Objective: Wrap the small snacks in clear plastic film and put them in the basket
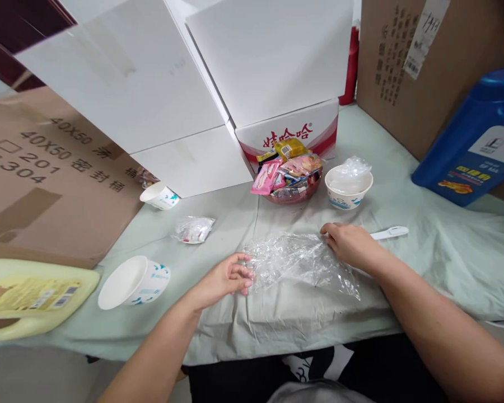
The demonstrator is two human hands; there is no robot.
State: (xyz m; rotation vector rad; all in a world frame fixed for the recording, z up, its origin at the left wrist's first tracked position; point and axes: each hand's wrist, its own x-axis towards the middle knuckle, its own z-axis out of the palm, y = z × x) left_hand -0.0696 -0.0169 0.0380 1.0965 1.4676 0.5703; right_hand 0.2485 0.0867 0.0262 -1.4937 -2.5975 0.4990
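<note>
A crumpled clear plastic bag [292, 260] lies spread on the cloth-covered table in front of me. My left hand [231, 274] is at its left end, fingers curled in on the edge of the film. At the upper right part of the bag, my right hand [353, 243] is closed with thumb and fingertips on the plastic. A white plastic handle [390, 233] sticks out to the right from behind my right hand; its other end is hidden. Beyond that hand stands a paper bowl [348, 198] with crumpled clear plastic [353, 169] in it.
A bowl of packaged snacks [292, 193] stands by white boxes [288, 61]. On the left are a tipped paper bowl [151, 282], a smaller paper cup [162, 197], a small clear packet [194, 229] and a yellow jug [37, 296]. A blue bottle [466, 151] leans at the right.
</note>
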